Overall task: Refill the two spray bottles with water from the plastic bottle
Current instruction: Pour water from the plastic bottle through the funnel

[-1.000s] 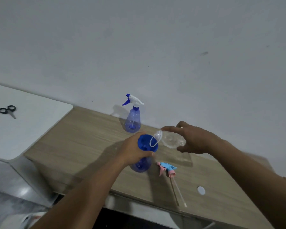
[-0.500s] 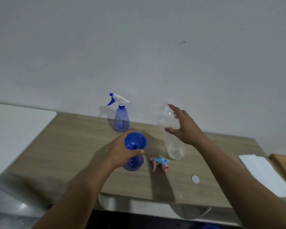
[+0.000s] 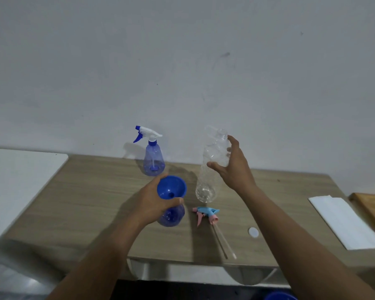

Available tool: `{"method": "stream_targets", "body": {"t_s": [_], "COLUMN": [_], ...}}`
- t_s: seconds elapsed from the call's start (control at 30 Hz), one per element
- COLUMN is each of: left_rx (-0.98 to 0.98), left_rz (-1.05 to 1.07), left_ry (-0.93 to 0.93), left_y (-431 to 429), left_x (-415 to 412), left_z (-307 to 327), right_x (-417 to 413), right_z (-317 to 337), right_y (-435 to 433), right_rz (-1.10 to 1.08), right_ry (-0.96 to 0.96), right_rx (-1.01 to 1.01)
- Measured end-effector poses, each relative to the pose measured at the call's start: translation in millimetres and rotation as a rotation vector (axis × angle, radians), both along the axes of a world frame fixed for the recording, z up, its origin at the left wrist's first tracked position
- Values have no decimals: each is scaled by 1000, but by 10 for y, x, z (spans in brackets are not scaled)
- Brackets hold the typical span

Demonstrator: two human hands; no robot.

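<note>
The plastic bottle [image 3: 212, 167] stands upright on the table [image 3: 91, 204], and the right hand [image 3: 232, 167] wraps around its upper part, fingers curled on it. The bottle looks almost empty, with maybe a little water at the bottom. Just beside it, the near spray bottle [image 3: 171, 215] has its top off and a blue funnel [image 3: 171, 187] sits in its neck. The left hand [image 3: 154, 202] holds the neck and funnel tight. I cannot tell how much water is in it. Its pink and blue sprayer [image 3: 206, 214] lies on the table close by, so it must go back on. A white cap [image 3: 253, 232] lies a bit farther away. The far spray bottle [image 3: 153, 159] stands by the wall with its sprayer on. It looks like it has only a little water, so it may need filling next.
</note>
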State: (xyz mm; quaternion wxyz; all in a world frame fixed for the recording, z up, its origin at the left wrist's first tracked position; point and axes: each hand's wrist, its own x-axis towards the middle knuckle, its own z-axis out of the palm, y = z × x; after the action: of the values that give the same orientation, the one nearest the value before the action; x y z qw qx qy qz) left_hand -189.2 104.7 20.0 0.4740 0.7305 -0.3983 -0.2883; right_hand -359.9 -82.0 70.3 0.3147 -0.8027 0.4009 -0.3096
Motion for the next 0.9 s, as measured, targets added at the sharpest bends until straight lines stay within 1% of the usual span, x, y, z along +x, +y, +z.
{"method": "stream_targets", "body": {"t_s": [0.17, 0.3, 0.37, 0.43, 0.5, 0.6, 0.7, 0.77, 0.8, 0.83, 0.87, 0.9], "left_rx": [-2, -8, -3, -1, -36, -42, 33, 113, 147, 150, 147, 104], "left_rz": [-27, -27, -21, -10, 7, 35, 62, 78, 74, 56, 21, -10], "left_ry": [4, 10, 15, 31, 61, 93, 80, 73, 26, -10, 14, -8], "left_y": [12, 15, 8, 11, 44, 117, 150, 162, 149, 140, 124, 110], "left_x": [-12, -28, -24, -13, -6, 10, 32, -7, -32, -77, -125, -173], "left_z": [21, 19, -12, -45, -88, -245, -539, -625, -679, -655, -647, -627], "right_x": [-19, -60, -72, -73, -64, 8, 164, 300, 372, 442, 508, 567], "right_z": [6, 37, 45, 23, -21, -107, -120, -113, -114, -113, -112, -113], "right_y": [22, 107, 219, 354, 506, 748, 957, 1030, 1049, 1060, 1065, 1061], "right_rz": [-9, -70, -138, -206, -245, -176, -24, 93, 144, 186, 216, 231], "right_ry": [43, 42, 20, -42, -95, -102, -5, 136, 214, 288, 355, 414], "right_rx": [30, 50, 4, -78, -159, -253, -179, -102, -85, -82, -90, -107]}}
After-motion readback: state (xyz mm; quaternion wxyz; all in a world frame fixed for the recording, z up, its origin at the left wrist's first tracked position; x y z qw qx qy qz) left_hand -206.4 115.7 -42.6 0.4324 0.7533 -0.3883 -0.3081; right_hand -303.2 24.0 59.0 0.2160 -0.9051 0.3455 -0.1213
